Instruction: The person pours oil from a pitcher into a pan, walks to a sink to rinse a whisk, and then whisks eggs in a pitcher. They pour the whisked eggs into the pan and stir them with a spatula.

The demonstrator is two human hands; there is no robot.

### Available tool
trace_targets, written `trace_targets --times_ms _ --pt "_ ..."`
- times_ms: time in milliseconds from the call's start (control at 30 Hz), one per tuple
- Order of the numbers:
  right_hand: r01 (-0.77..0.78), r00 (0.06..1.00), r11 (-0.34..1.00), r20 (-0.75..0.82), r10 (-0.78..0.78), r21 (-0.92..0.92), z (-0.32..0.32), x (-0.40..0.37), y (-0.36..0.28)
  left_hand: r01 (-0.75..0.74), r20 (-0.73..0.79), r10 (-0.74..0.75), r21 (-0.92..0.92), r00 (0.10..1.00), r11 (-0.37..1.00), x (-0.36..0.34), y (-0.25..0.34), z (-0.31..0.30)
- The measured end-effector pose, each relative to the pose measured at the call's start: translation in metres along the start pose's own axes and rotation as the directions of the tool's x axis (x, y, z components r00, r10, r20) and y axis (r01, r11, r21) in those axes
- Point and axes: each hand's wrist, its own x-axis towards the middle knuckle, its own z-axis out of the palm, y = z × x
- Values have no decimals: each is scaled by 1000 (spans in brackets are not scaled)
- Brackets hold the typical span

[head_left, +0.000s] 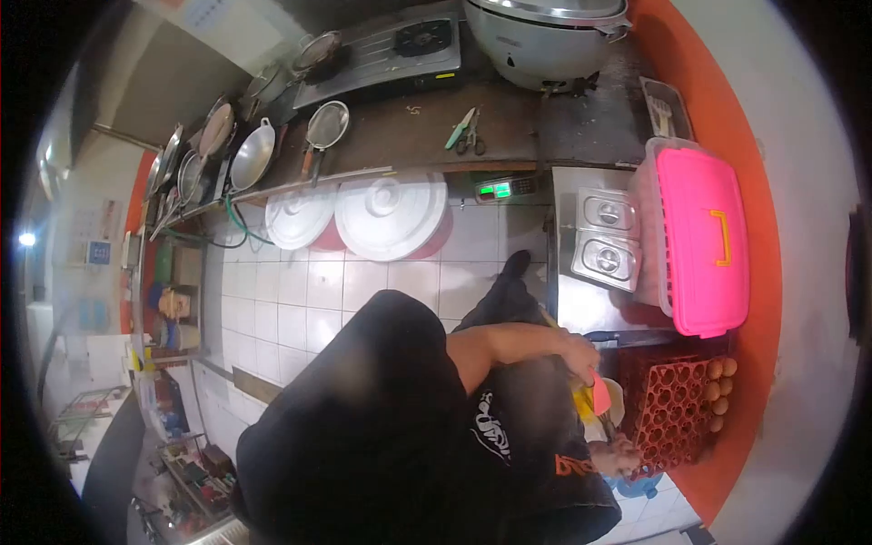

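Two hands converge lower right: the left (579, 355) pinches a pink item (600, 394) by a pale bowl (617, 402), likely for control; the right's (616, 455) grip, beside the red egg tray (673, 406), is unclear.

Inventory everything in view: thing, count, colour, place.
Big round metal pot: one, grey, top
Flat metal stove: one, silver, top counter
Round mesh strainer: one, silver, counter edge
Metal pans: several, mostly silver, upper left
Small knife: one, teal, beside scissors
Scissors: one, dark, top counter
Round lids: two, white, over floor
Rectangular lidded metal containers: two, silver, right counter
Plastic box: one, pink-lidded, right
Plastic egg trays: stack, red, lower right
Eggs: at least six, brown, trays' right side
Blurred object: one, pink, left hand
Left hand: one, gripping
Right hand: one, blurred, beside trays
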Motion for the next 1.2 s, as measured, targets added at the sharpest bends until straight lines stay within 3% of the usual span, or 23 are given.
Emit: trace_targets --times_ms 100,200,300,400,433,500,533,567,633,700,767,833,900,933,967,1000,1067,1133,1200 --pt "4 1000 1000 1 -4 -10 3 0 0 -39 -14 39 -42 999 998 -3 0 -4" --pt "14 1000 1000 2 -14 -8 0 4 -3 -43 -73 48 71 996 997 4 -1 6" --pt "6 1000 1000 4 -6 -5 -1 3 -5 -71 -20 71 20 997 997 -2 -3 6" --pt "30 999 990 -32 -26 137 -12 7 -12 -90 -53 95 88 994 992 2 -3 6" --pt "248 947 967 -197 -255 -63 -28 14 -2 -59 -64 64 77 996 995 1 -4 8" --pt "191 973 966 -92 -209 -172 -35 -4 35 -81 -65 83 22 994 996 -2 -4 5" --pt "161 984 963 -40 -174 -218 -27 -12 50 -20 -22 21 66 1000 998 -3 2 1" --pt "155 985 975 -47 -165 -161 -32 -1 48 -35 74 31 59 997 998 -3 7 -6" --pt "167 977 985 -140 -158 50 -36 9 19 -68 -7 68 19 998 998 -5 3 1" --pt "188 952 982 -247 -179 16 -34 -1 12 -19 9 19 -6 1000 1000 -9 5 5" --pt "165 931 934 -261 -254 -318 2 -13 40 -17 33 17 15 999 1000 -3 10 -2" --pt "176 972 984 -157 -174 -4 -5 4 1 -23 58 20 39 998 999 -2 9 -3" --pt "190 949 959 -289 -124 212 -5 -6 -23 0 36 0 -4 999 1000 -5 11 -3" --pt "239 914 959 -298 -274 -150 0 -7 -5 3 34 -3 -21 999 1000 -7 15 -4" --pt "236 858 836 -299 -418 -495 8 -9 8 32 80 -31 -23 996 999 -9 22 -10" --pt "35 974 963 -208 -93 -268 7 -12 14 -6 78 7 -18 997 1000 -5 22 -12" --pt "146 977 980 -178 -121 132 8 -1 -38 -45 60 47 -27 997 999 -5 14 -7" --pt "155 963 986 -234 -136 64 -6 -13 -25 9 48 -6 -54 999 998 -4 8 4" --pt "54 922 906 -328 -207 -419 -12 -14 46 16 111 -10 -47 994 999 -4 19 -7"
